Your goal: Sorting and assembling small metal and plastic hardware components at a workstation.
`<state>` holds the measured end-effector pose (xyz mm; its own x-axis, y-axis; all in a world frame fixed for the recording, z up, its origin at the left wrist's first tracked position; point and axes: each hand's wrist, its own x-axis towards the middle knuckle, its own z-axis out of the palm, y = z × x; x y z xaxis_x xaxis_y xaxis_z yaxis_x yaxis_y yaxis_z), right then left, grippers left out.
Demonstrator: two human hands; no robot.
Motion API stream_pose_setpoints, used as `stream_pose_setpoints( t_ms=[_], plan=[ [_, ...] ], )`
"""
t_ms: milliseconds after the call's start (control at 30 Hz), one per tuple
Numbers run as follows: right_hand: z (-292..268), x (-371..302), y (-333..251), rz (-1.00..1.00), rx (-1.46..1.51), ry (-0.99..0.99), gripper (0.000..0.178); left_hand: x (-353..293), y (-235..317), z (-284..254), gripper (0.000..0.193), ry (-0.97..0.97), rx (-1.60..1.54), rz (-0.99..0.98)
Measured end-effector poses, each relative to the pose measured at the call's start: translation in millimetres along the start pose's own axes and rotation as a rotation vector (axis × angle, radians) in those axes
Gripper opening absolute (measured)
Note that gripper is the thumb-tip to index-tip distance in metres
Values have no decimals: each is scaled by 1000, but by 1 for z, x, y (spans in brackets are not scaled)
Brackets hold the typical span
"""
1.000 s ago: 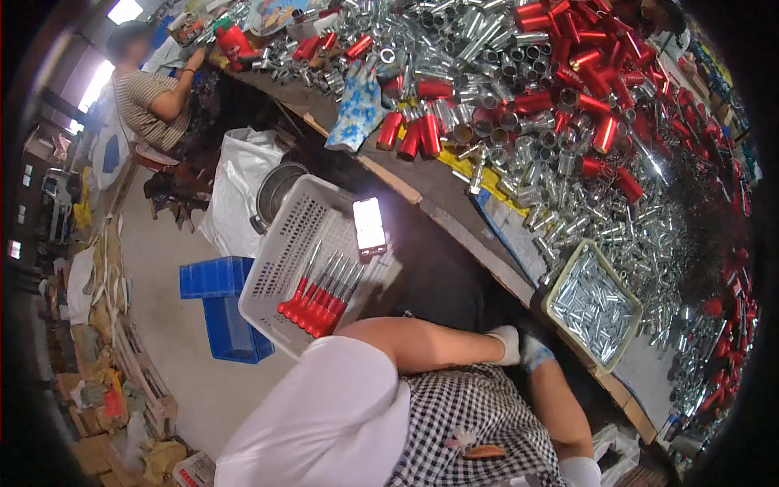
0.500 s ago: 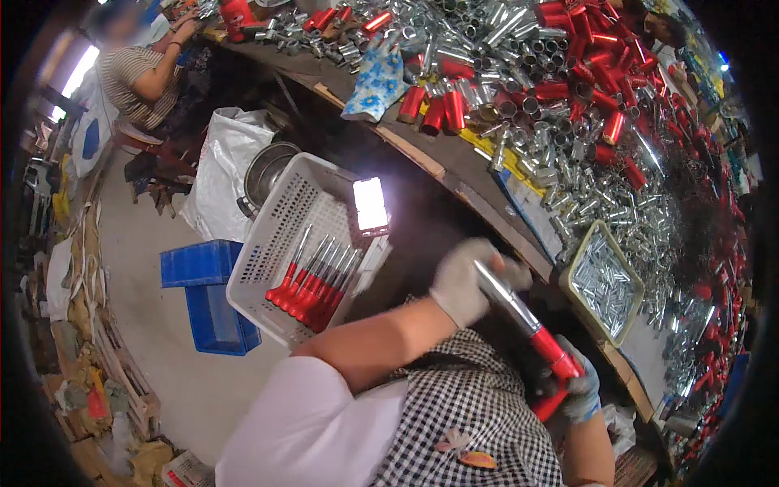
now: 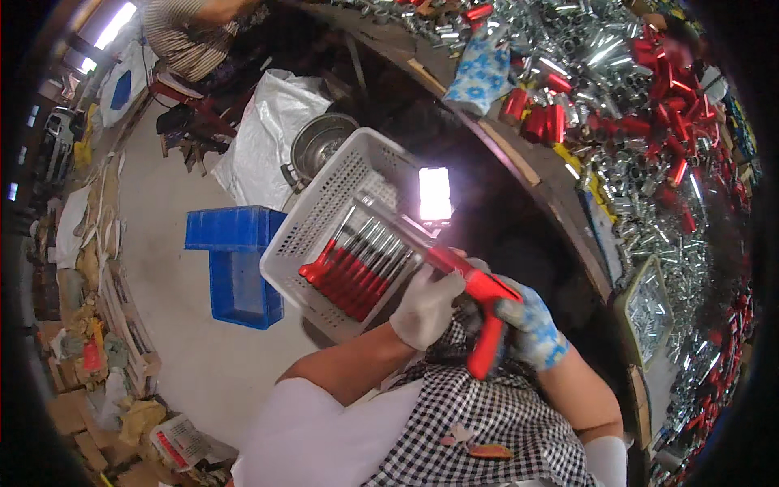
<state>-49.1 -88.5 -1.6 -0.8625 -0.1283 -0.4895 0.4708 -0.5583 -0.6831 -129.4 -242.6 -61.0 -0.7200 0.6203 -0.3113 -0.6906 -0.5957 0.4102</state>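
I hold a tool with a red body, an angled red grip and a long silver tube [image 3: 477,284], its tube pointing up and left over the basket. My left hand [image 3: 426,307], in a whitish glove, is closed round the red body near the tube. My right hand [image 3: 529,323], in a blue-patterned glove, is closed at the back of the body above the grip; its fingers are partly hidden. Below the tube, a light grey perforated basket [image 3: 312,235] holds several similar red-handled tools [image 3: 345,280] lying side by side.
A bright lit screen [image 3: 435,195] stands at the basket's far right. Blue bins [image 3: 235,227] and a metal pot [image 3: 312,146] are left of it. The workbench [image 3: 519,154] bears heaped red and silver tubes, a flowered cloth [image 3: 483,73] and a tray [image 3: 649,312]. Another person [image 3: 187,36] sits far left.
The tool has swung left, and its tube now reaches over the basket. My left hand has moved down and left onto its red body; my right hand moved left and up. The view has shifted right.
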Motion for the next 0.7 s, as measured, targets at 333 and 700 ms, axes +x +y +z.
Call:
stream_pose_setpoints(
  t_ms=[333,700],
  plan=[
    [-27,17,36,91,-703,38,51,41,96,-314,51,417,1698,-385],
    [-47,-11,58,109,-724,489,49,148,168,-402,41,181,2617,-915]
  ],
)
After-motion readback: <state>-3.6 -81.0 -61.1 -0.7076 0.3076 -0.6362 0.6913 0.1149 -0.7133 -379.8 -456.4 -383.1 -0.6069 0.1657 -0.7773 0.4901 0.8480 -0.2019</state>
